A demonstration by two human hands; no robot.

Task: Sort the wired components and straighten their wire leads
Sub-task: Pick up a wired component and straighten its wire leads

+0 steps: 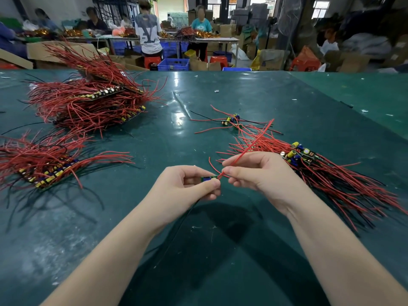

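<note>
- Green matting [220, 96] covers the bench, with other workers at tables beyond.
- Just above the mat, a small component board [208, 179] sits pinched in the left hand [187, 186].
- Right hand [262, 171] pinches its red lead [247, 149] close to the board; the free end slants up and away.
- Unsorted pile [320, 171] lies just right; finished stacks [88, 102] lie well apart on the left.
- Risk: pulling too sharply at the root could, I judge, snap the solder joint or kink the lead.
</note>
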